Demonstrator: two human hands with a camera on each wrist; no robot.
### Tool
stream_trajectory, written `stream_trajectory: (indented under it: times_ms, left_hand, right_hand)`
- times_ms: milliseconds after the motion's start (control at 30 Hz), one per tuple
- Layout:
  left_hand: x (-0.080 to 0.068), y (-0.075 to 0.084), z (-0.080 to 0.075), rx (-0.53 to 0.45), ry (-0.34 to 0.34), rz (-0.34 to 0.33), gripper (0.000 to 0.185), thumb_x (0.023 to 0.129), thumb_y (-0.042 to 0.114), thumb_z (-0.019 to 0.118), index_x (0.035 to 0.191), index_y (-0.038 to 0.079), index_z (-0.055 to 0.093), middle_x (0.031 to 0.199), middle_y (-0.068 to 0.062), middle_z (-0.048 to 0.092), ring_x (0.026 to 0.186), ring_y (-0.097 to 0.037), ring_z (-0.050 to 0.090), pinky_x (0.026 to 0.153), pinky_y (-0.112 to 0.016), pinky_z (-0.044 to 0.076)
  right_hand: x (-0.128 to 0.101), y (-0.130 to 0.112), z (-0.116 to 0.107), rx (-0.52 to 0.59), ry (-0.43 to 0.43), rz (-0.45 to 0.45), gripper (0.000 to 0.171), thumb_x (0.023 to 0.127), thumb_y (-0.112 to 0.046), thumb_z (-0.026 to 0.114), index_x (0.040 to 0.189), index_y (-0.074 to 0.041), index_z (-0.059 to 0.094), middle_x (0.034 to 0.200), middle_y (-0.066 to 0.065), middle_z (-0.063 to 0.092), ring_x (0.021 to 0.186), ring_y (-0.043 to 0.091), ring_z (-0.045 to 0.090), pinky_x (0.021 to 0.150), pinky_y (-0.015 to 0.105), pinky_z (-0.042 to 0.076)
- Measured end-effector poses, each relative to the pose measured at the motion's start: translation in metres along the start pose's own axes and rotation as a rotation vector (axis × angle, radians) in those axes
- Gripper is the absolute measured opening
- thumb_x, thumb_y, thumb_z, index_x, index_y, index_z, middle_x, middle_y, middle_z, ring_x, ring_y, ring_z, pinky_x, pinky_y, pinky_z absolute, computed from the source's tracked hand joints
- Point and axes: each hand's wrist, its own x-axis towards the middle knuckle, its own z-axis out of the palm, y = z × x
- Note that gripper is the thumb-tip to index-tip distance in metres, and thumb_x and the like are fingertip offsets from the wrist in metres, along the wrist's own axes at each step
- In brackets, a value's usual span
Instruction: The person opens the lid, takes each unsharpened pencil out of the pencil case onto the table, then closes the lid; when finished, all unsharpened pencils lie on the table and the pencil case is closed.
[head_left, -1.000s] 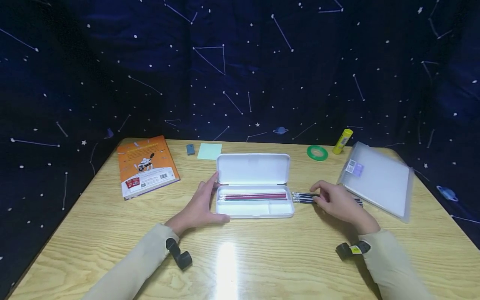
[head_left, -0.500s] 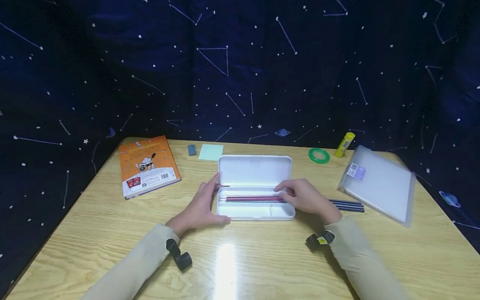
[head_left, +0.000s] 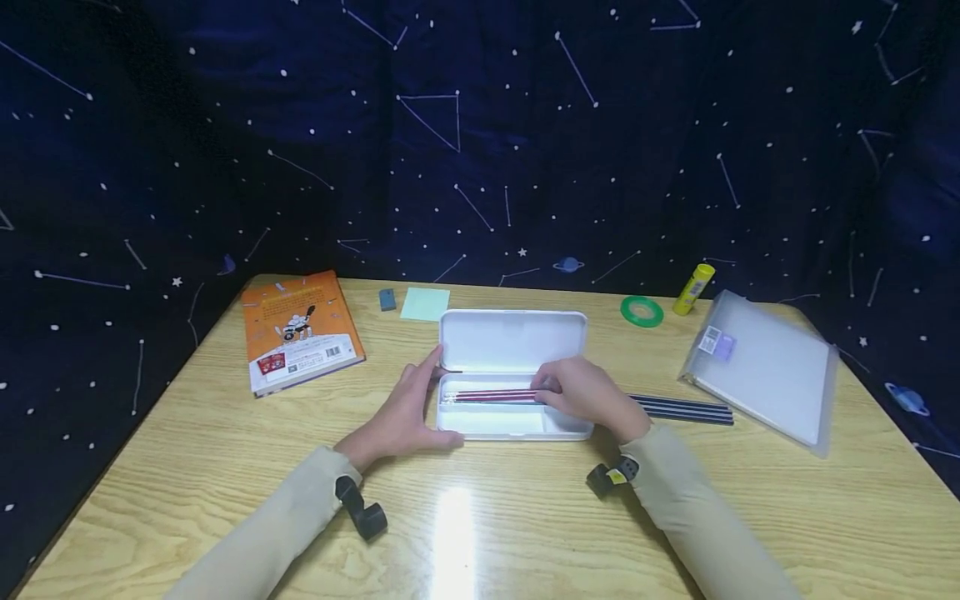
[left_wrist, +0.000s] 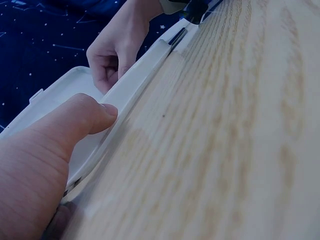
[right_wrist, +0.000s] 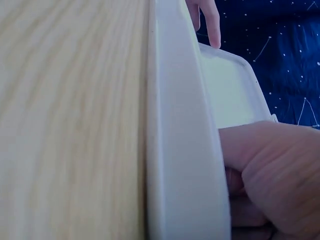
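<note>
A white pencil case (head_left: 491, 425) stands with its lid (head_left: 512, 340) raised at the back. My left hand (head_left: 401, 421) holds its left end, thumb along the front wall and fingers at the hinge side. In the left wrist view the thumb (left_wrist: 90, 117) lies against the front wall. Red pencils (head_left: 491, 396) lie in the rear compartment, their right part hidden by my right hand (head_left: 585, 392). That hand reaches in over the right end, with curled fingers and thumb pinching the red pencils. The right wrist view hides the fingertips behind the case wall.
Several dark pencils (head_left: 682, 408) lie right of the case, partly behind the right wrist. Farther back are an orange book (head_left: 300, 329), a blue-grey eraser (head_left: 387, 300), pale green sticky notes (head_left: 425, 304), green tape (head_left: 642, 311), a yellow glue stick (head_left: 693, 289) and a clear folder (head_left: 765, 371).
My right hand has moved left, from the dark pencils on the table into the case at the red pencils. The left hand has stayed on the case.
</note>
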Motion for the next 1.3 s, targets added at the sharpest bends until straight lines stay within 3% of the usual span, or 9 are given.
stream_trajectory:
  times_ms: [233, 500, 667, 900, 1300]
  left_hand:
    - [0.0, -0.002, 0.0, 0.0, -0.003, -0.005, 0.13, 0.059, 0.042, 0.087, 0.156, 0.015, 0.005, 0.136, -0.002, 0.05, 0.112, -0.014, 0.039, 0.102, -0.039, 0.04]
    - [0.001, 0.0, 0.002, -0.007, -0.004, 0.005, 0.131, 0.058, 0.041, 0.087, 0.156, 0.012, 0.005, 0.136, -0.002, 0.05, 0.112, -0.014, 0.039, 0.102, -0.039, 0.039]
    - [0.001, -0.001, 0.002, 0.001, -0.007, 0.018, 0.13, 0.059, 0.041, 0.087, 0.156, 0.011, 0.005, 0.136, -0.003, 0.05, 0.111, -0.015, 0.039, 0.102, -0.039, 0.039]
    - [0.0, -0.001, 0.001, 0.008, 0.003, 0.011, 0.13, 0.059, 0.041, 0.087, 0.156, 0.012, 0.006, 0.136, -0.003, 0.051, 0.111, -0.014, 0.039, 0.101, -0.039, 0.04]
    - [-0.001, 0.002, 0.001, 0.011, 0.005, 0.001, 0.13, 0.059, 0.042, 0.087, 0.156, 0.014, 0.006, 0.137, 0.0, 0.05, 0.112, -0.014, 0.039, 0.102, -0.04, 0.039]
  right_hand:
    - [0.005, -0.003, 0.0, -0.04, -0.001, 0.0, 0.009, 0.086, -0.017, 0.071, 0.084, -0.011, 0.065, 0.063, -0.005, 0.055, 0.059, 0.011, 0.046, 0.057, 0.025, 0.039]
    - [-0.001, 0.001, 0.002, 0.018, 0.061, -0.062, 0.007, 0.089, -0.018, 0.067, 0.09, -0.011, 0.068, 0.057, -0.006, 0.047, 0.052, 0.008, 0.038, 0.051, 0.023, 0.031]
    - [-0.012, 0.005, -0.004, 0.048, 0.098, -0.044, 0.007, 0.09, -0.017, 0.067, 0.093, -0.011, 0.069, 0.056, -0.006, 0.044, 0.052, 0.008, 0.037, 0.051, 0.022, 0.031]
    - [-0.041, 0.028, -0.016, 0.058, 0.129, 0.028, 0.009, 0.091, -0.016, 0.065, 0.099, -0.013, 0.069, 0.062, -0.006, 0.045, 0.058, 0.009, 0.041, 0.054, 0.023, 0.035]
    - [-0.114, 0.087, -0.027, 0.026, 0.299, 0.049, 0.005, 0.087, -0.007, 0.069, 0.09, -0.011, 0.068, 0.061, -0.011, 0.045, 0.055, -0.001, 0.036, 0.05, 0.021, 0.033]
